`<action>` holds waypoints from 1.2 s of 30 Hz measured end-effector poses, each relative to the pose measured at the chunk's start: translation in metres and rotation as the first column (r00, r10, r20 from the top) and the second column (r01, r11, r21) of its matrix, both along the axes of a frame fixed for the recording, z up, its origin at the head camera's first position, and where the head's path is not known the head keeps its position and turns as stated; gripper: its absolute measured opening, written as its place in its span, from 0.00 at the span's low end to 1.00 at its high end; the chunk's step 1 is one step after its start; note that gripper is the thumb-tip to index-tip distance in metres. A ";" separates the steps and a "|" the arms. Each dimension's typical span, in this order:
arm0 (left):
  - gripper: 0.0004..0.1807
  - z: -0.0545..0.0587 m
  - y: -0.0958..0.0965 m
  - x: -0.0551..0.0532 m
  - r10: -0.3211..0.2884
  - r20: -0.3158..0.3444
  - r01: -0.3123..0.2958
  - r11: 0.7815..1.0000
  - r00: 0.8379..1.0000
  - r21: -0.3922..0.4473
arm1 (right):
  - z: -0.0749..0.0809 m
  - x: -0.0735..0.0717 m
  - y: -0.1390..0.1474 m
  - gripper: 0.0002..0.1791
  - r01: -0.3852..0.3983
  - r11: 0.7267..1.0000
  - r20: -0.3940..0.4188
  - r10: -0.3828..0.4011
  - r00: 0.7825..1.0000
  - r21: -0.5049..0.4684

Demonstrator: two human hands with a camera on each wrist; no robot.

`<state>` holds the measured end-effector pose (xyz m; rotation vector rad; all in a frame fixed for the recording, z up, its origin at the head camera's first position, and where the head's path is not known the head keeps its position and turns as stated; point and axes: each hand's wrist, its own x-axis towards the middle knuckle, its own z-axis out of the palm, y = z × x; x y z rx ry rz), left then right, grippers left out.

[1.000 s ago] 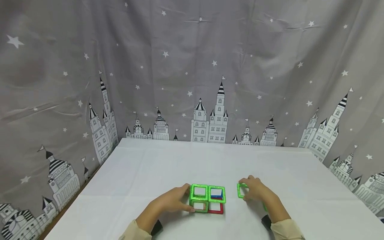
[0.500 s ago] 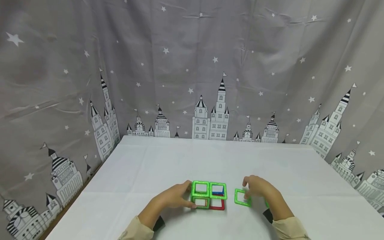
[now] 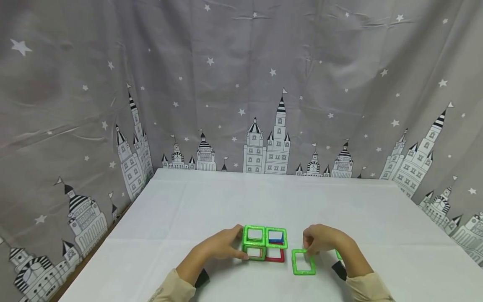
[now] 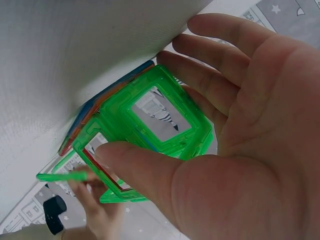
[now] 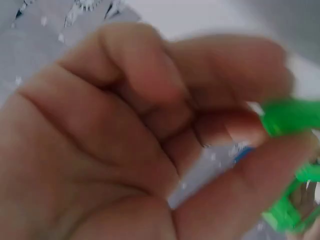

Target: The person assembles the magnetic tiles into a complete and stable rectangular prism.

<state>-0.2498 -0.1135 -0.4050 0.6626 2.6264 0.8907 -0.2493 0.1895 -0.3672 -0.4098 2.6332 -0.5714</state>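
Observation:
A small box-like build of square magnetic tiles stands on the white table. Its green tiles (image 3: 254, 243) form the top and left front, a red tile (image 3: 274, 260) lies at the base on the right, and a blue tile (image 3: 276, 240) shows behind. My left hand (image 3: 223, 244) holds the build's left side, thumb over the front tile (image 4: 92, 131) and fingers behind. To the right, my right hand (image 3: 325, 238) pinches a single green square magnetic tile (image 3: 303, 273) between thumb and fingers. That tile (image 5: 292, 116) is blurred at the fingertips in the right wrist view.
Another green piece (image 3: 338, 254) lies on the table, mostly hidden behind my right wrist. A grey curtain (image 3: 211, 100) with castles and stars hangs along the far edge and left side of the white table (image 3: 211, 201).
My right hand has drawn the green tile nearer to me, turning it, and its fingers have closed to a pinch. My left hand stays at the build.

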 end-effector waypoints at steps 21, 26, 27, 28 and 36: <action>0.38 0.000 -0.002 0.001 -0.015 -0.017 0.015 1.000 1.000 0.005 | 0.020 0.044 -0.052 0.09 -0.197 0.980 -0.378 0.193 0.906 0.030; 0.38 0.000 -0.001 0.001 -0.015 -0.016 0.015 1.000 1.000 -0.007 | 0.016 0.047 -0.058 0.11 -0.173 0.985 -0.435 0.167 0.885 0.024; 0.39 0.000 -0.001 0.001 -0.014 -0.015 0.014 1.000 1.000 -0.010 | 0.015 0.047 -0.059 0.11 -0.167 0.986 -0.442 0.162 0.882 0.028; 0.38 0.000 -0.001 0.001 -0.013 -0.012 0.013 1.000 1.000 -0.010 | 0.015 0.047 -0.060 0.11 -0.160 0.987 -0.445 0.157 0.882 0.030; 0.39 0.000 0.000 0.002 -0.005 -0.008 0.005 1.000 1.000 -0.011 | 0.014 0.047 -0.066 0.11 -0.133 0.989 -0.453 0.145 0.880 0.060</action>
